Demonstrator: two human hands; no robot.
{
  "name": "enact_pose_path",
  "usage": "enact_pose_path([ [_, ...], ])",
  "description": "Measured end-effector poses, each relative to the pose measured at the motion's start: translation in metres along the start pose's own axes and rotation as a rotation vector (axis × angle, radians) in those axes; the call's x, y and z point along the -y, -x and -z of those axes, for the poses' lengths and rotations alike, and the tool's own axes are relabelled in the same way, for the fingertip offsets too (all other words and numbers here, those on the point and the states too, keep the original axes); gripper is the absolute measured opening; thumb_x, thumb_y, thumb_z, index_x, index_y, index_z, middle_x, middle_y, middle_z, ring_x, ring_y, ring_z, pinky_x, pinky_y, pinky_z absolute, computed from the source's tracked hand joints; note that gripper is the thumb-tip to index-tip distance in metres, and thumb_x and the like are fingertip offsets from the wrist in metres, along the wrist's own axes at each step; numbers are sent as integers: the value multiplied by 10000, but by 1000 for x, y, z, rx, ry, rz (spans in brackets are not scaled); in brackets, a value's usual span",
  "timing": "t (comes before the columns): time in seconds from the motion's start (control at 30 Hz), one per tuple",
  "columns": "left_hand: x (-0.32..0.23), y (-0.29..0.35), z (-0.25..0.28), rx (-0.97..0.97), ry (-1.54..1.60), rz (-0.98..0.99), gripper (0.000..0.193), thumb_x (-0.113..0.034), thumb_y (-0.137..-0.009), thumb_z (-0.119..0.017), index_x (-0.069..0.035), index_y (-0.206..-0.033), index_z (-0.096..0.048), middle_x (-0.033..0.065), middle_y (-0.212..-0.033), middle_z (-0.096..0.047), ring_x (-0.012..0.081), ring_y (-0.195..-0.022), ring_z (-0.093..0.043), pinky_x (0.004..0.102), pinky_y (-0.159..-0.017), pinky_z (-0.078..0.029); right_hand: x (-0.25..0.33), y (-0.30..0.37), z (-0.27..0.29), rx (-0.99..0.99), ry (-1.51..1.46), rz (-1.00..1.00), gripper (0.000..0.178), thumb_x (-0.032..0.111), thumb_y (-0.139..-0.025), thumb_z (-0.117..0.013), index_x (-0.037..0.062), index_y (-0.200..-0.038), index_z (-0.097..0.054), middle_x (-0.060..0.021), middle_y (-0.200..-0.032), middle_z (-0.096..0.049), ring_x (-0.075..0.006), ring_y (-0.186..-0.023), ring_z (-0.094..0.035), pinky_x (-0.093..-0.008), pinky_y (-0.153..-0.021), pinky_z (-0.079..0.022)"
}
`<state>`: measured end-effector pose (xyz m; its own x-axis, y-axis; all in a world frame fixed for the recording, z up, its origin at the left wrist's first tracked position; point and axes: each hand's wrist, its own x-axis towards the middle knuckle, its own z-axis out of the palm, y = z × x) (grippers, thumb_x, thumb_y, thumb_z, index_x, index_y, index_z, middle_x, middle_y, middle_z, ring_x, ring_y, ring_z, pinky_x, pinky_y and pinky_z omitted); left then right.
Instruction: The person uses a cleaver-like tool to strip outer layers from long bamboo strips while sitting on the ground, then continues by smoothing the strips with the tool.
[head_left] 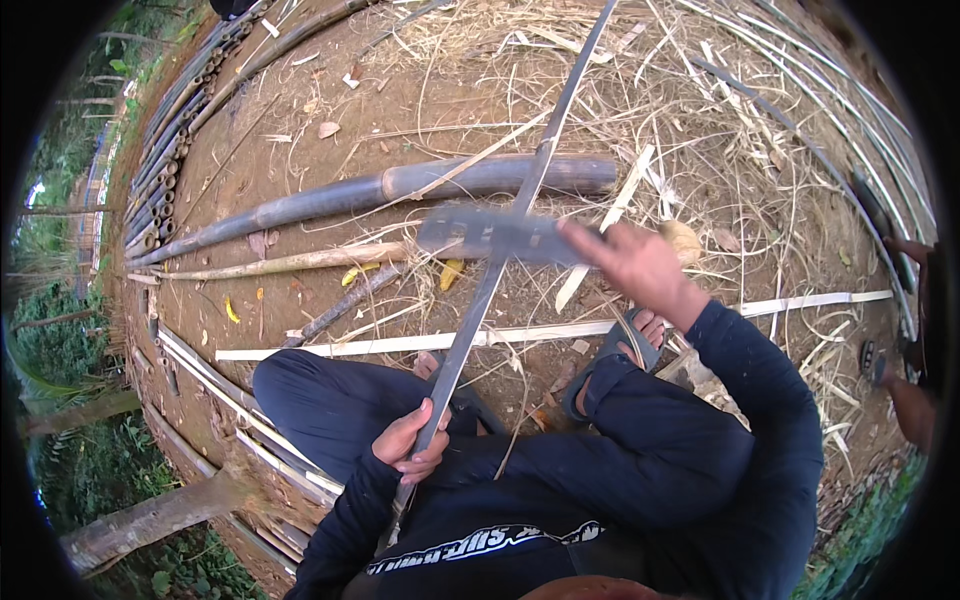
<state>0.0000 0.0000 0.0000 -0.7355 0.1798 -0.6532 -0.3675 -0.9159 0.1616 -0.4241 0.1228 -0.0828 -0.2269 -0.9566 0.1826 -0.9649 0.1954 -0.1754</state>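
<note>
My left hand (412,442) is closed around the lower part of a long, dark-skinned bamboo strip (465,340), which slants up and away from my lap. My right hand (645,265) grips a wide-bladed knife; its handle is mostly hidden by the fingers. Smeared by motion, the dark knife blade (455,232) lies across the strip about midway along it. Whether the edge touches the strip I cannot tell. Beside the right hand is a round tan object (682,243) of unclear kind.
Beyond the blade, a thick bamboo pole (320,207) lies on the dirt. A pale split strip (400,347) runs past my sandaled feet. Shavings (600,95) litter the far ground. Bamboo poles (165,180) are stacked at left. Another person's leg (908,405) shows at right.
</note>
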Motion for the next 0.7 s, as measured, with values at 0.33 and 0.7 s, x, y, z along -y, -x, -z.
enact_pose_path([
  [0.33,12,4,-7,-24,21,-27,396,-452,-1079,-242,-89,-1026,-391,57,-529,-441,124,-273,-412,285,-254,-417,3,17,3,-27,-10,304,650,143,-932,-570,287,-1524,-342,-96,-819,-621,-239,-626,-656,-397,-495,-545],
  [0.7,4,13,-21,-270,-423,-81,372,-419,-1075,-353,-68,-1030,-468,64,-652,-511,123,-418,-468,267,-447,-488,-86,-39,-2,-152,-1009,-645,316,314,-1029,-544,21,-1149,-544,-116,-725,-668,-190,-579,-655,-330,-508,-491],
])
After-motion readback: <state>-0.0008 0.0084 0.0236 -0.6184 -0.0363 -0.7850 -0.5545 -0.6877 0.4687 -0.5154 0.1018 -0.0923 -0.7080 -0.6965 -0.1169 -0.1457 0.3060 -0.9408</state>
